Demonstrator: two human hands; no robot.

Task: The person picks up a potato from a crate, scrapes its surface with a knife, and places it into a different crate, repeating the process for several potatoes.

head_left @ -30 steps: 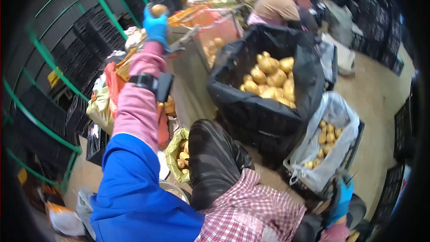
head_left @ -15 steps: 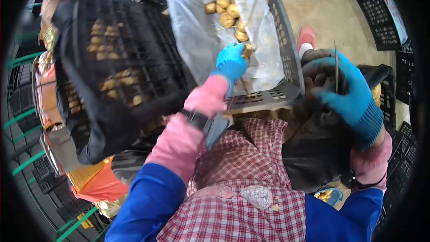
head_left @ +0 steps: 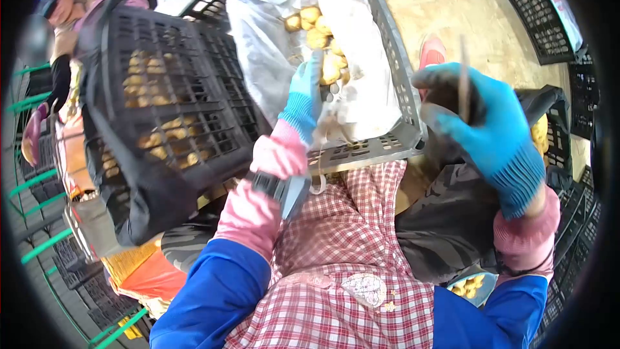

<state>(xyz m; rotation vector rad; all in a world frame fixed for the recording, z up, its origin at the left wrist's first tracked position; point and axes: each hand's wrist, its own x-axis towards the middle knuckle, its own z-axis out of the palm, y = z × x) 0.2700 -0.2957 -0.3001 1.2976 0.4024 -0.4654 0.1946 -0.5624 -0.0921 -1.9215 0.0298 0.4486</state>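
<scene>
Left hand (head_left: 302, 100) reaches open-fingered into the lined crate (head_left: 403, 132) for a potato (head_left: 330, 71); right hand (head_left: 484, 129) clenches a knife (head_left: 462, 77), best kept blade-up and away

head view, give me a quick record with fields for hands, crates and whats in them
left hand: left hand in a blue glove, reaching into the white bag of potatoes
right hand: right hand in a blue glove, grip closed on a thin blade
grey crate: grey crate holds the white bag
black crate: black crate, bag-lined, potatoes showing through its side
other: a person at the top left
</scene>
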